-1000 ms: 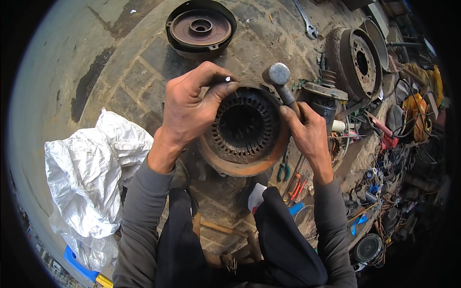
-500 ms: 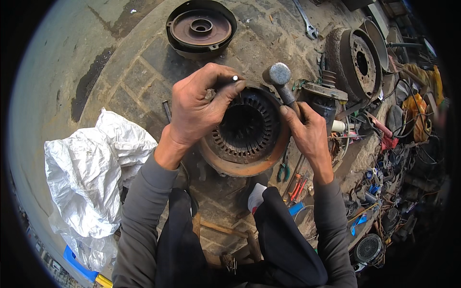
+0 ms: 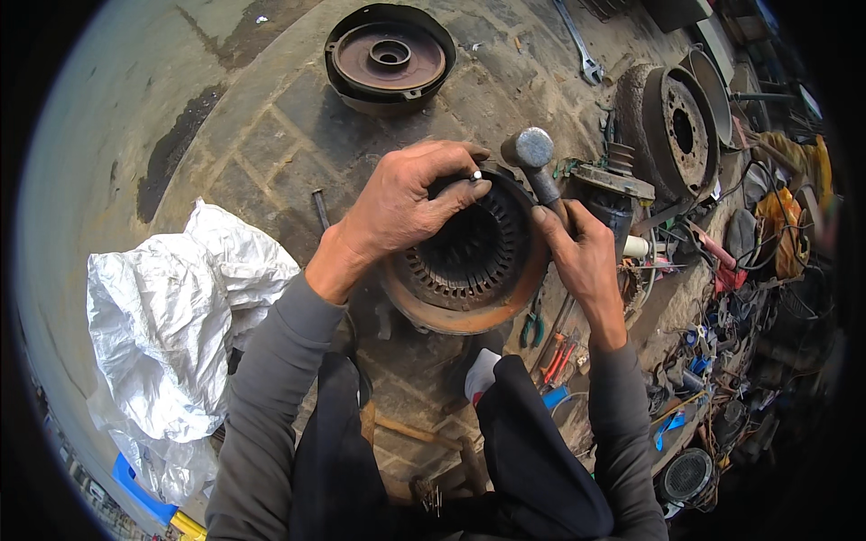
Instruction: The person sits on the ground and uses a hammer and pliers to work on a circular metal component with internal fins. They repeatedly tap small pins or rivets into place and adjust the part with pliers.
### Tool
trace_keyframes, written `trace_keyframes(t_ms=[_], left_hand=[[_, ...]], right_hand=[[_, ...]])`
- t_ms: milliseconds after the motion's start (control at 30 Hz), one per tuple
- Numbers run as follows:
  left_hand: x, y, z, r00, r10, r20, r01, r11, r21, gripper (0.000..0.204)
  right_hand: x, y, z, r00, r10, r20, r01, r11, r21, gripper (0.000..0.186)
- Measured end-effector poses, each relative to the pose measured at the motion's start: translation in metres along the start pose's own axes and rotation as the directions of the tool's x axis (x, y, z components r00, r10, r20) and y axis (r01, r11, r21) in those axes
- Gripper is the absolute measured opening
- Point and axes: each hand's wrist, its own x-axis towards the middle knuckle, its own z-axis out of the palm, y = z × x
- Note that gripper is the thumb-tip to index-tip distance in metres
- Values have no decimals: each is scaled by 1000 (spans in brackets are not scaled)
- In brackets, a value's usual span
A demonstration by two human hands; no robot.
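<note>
My left hand [image 3: 419, 194] is closed on a small metal punch [image 3: 477, 176], whose bright end shows between thumb and forefinger, over the upper rim of a round motor stator [image 3: 465, 308]. This has a rusty outer ring and a slotted dark core with a hollow middle. My right hand [image 3: 582, 248] grips a hammer [image 3: 532, 149], its round steel head raised just right of my other hand. How far the punch reaches into the stator is hidden by my fingers.
Above lie a round end cover [image 3: 392, 77] and an adjustable wrench [image 3: 577, 45]. A white sack [image 3: 158, 329] is at left. Rusty wheel-like parts [image 3: 681, 135], a flanged cylinder [image 3: 609, 180], pliers [image 3: 564, 356] and piled scrap and cables [image 3: 722, 388] crowd the right; my legs are below.
My left hand with the punch has moved right along the stator's upper rim and now sits a little lower in the picture. The hammer stays raised; the whole view has shifted slightly.
</note>
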Motion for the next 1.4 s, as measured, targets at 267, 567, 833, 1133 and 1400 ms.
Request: trace_keyframes(t_ms=[267,567,833,1133,1400], left_hand=[[-8,-4,1,973,227,-37,-227,974,16,18],[-8,-5,-1,993,116,-9,-115,991,71,19],[-10,-8,0,981,191,-26,-186,975,118,19],[-7,-3,7,981,193,-23,-179,942,284,21],[-10,0,6,986,166,-28,-152,951,269,22]], right_hand=[[-1,-4,0,1000,-4,-6,4,1000,22,45],[-1,3,0,1000,-24,2,24,1000,14,47],[-1,-2,-3,1000,10,18,-9,1000,-18,47],[-1,3,-2,1000,1,2,-1,1000,6,44],[-70,-84,-58,953,-296,-54,301,939,165,38]])
